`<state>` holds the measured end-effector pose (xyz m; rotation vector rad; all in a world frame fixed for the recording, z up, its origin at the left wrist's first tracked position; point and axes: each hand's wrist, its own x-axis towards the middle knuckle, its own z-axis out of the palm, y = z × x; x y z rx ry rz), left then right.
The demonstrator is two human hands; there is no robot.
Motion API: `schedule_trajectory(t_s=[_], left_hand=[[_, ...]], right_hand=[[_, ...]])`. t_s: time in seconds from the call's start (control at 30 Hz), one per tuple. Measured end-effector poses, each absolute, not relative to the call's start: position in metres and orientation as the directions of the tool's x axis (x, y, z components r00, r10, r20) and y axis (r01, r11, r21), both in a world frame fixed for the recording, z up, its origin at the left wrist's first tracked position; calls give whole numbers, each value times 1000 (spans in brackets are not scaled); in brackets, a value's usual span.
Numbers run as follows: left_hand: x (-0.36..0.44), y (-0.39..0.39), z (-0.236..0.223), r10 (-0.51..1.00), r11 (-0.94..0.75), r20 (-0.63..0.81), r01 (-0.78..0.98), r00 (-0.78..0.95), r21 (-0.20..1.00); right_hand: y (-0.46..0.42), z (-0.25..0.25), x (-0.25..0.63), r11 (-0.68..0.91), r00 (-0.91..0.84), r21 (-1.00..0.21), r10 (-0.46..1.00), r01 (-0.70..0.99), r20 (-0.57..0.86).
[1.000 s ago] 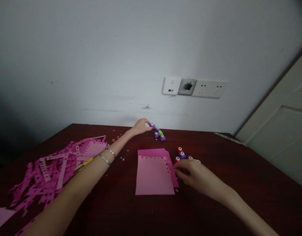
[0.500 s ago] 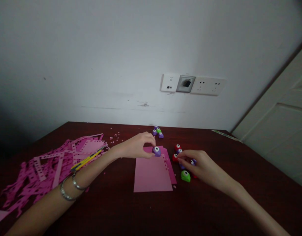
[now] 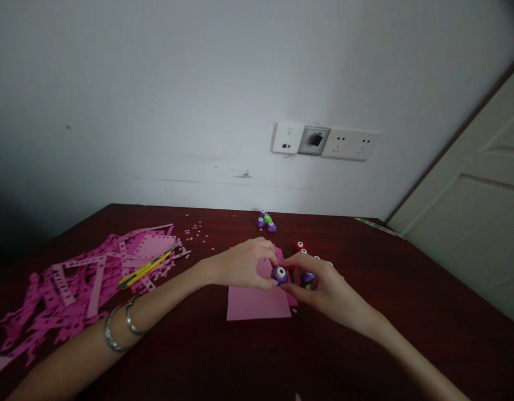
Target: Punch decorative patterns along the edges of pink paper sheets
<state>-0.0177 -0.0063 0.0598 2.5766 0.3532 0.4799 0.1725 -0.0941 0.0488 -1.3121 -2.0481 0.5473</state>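
A small purple paper punch (image 3: 279, 275) with a white round button is held over the right side of the pink paper sheets (image 3: 259, 307). My left hand (image 3: 244, 264) pinches it from the left between thumb and fingers. From the right, the thumb and index finger of my right hand (image 3: 324, 287) close on the same punch. The hands hide part of the sheets' upper edge. Just behind my right hand lie more punches, among them a red punch (image 3: 299, 246) and a purple punch (image 3: 308, 277), partly covered by its fingers.
Punched pink paper strips (image 3: 100, 278) are heaped on the left, with a yellow utility knife (image 3: 146, 268) on them. Tiny paper bits (image 3: 194, 228) lie scattered nearby. A cluster of punches, including a green punch (image 3: 267, 219), stands near the wall, which carries sockets (image 3: 351, 143).
My left hand has moved right and slightly nearer with the purple punch. My right hand has left the group of punches, shifted left and met the purple punch.
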Motion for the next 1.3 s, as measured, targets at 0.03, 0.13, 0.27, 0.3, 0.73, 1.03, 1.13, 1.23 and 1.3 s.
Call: schedule_trajectory(t_s=[0.03, 0.13, 0.27, 0.3, 0.73, 1.03, 1.13, 1.23, 1.3], left_hand=[[-17, -8, 59, 327, -843, 260, 157, 909, 515], [-15, -12, 58, 322, -826, 218, 161, 921, 540], [-16, 1, 50, 399, -802, 136, 273, 907, 531], [-18, 8, 45, 431, -806, 121, 322, 894, 496], [-27, 64, -5, 673, -674, -95, 661, 734, 329], [-23, 66, -12, 683, -613, -135, 664, 718, 427], [-23, 68, -16, 682, -624, -102, 649, 724, 434], [-23, 70, -18, 663, -621, -93, 614, 743, 488], [-25, 72, -17, 639, -604, -100, 578, 763, 549]], right_hand=[[-95, 48, 172, 402, -291, -644, 916, 651, 278], [-97, 45, 174, 327, -272, -680, 943, 657, 192], [-96, 33, 184, 111, -241, -791, 970, 602, -47], [-95, 29, 187, 61, -230, -807, 969, 587, -93], [-82, 2, 209, -28, -177, -727, 963, 686, -204], [-84, 17, 206, 174, -227, -570, 974, 803, -23], [-84, 17, 206, 179, -233, -576, 972, 797, -20], [-84, 15, 207, 191, -240, -578, 971, 793, -9], [-84, 15, 208, 199, -246, -579, 969, 791, -3]])
